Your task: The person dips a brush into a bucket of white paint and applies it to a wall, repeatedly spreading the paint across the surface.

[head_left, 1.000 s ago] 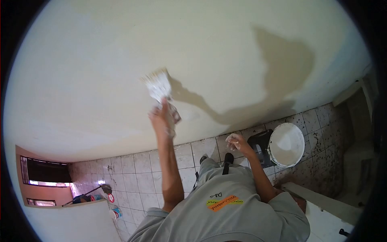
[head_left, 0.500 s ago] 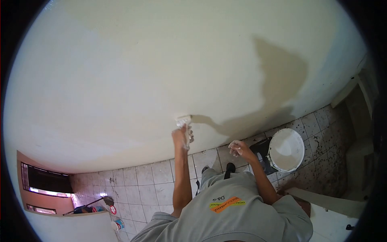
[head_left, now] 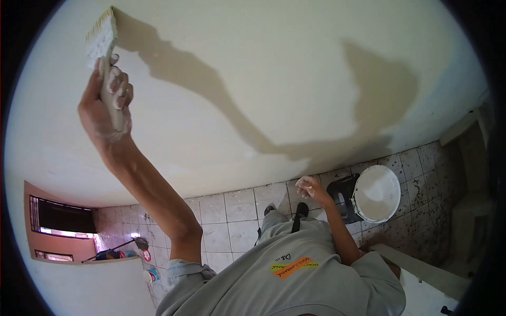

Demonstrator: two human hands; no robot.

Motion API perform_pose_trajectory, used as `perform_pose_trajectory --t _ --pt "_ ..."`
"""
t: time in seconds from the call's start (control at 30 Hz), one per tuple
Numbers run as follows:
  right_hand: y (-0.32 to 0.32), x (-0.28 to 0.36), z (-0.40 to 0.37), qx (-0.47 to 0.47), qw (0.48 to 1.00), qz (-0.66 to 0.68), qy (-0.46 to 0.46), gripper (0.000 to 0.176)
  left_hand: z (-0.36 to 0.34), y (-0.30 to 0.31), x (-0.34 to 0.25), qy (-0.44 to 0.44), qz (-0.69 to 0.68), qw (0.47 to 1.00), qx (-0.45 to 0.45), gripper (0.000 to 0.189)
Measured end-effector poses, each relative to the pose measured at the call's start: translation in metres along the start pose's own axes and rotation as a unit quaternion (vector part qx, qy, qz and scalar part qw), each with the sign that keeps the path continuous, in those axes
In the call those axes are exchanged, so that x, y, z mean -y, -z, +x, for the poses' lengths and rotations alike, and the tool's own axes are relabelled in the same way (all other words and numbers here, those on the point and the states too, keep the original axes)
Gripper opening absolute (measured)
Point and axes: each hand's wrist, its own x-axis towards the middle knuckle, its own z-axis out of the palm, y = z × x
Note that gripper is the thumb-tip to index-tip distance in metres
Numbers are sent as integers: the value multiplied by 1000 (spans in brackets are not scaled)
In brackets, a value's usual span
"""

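Observation:
Raised high at the upper left, my left hand is closed around the pale handle of a wide flat paintbrush. White paint coats the brush head, and its yellowish bristles point up at the pale wall. The brush's shadow meets the bristle tips, so they seem to touch the wall. My right hand hangs low near the foot of the wall, holding nothing visible, its fingers loosely bent and somewhat apart. Both hands are smeared with white. Beside the right hand stands a white bucket with whitish content.
A black object sits against the bucket on the tiled floor, which has dark specks at the right. A low white wall stands at the lower left, near a small tub and a long-handled tool.
My left hand has swept the brush up and left along the wall, from low centre to upper left. My right hand has barely moved.

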Motion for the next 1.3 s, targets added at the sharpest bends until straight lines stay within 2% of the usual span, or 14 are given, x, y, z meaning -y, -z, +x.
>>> perform_pose_trajectory --t 0.1,0.13,0.23,0.33,0.43,0.5,0.63,0.8,0.9,0.97,1.03,1.1,1.2,1.3 --pt "-1 -5 -6 6 999 30 -27 25 -20 11 44 21 34 996 -86 29" --pt "-1 -8 -8 4 998 42 -36 24 -34 19 68 47 28 996 -70 28" --pt "-3 -22 -13 -8 997 52 -59 23 -99 47 156 163 -22 978 -130 27" --pt "-7 -42 -16 -18 999 11 -48 22 -176 82 261 279 49 951 -122 27" --pt "-8 -42 -24 -9 1000 -15 -7 22 -244 128 364 427 15 891 -155 24" --pt "-14 -35 -33 -23 1000 -14 6 22 -265 132 380 448 6 875 -184 23" --pt "-24 -28 -55 -70 996 -35 46 23 -289 144 362 505 31 859 -83 21" --pt "-64 -44 -100 -86 991 -68 82 16 -366 141 324 493 -52 867 -54 25" --pt "-99 -78 -120 -103 962 -195 164 13 -420 140 291 538 -142 830 -47 24" --pt "-141 -61 -157 -81 938 -236 242 10 -461 143 273 544 -140 826 -51 23" --pt "-186 -46 -199 -83 953 -242 159 16 -499 154 265 562 -145 814 -28 23" --pt "-213 -55 -227 -76 927 -329 162 26 -534 158 243 553 -184 811 -40 22" --pt "-250 -77 -254 -102 839 -451 285 35 -560 160 181 605 -116 783 -92 21" --pt "-283 -82 -274 -50 837 -457 297 37 -596 192 195 570 -192 797 -53 23"
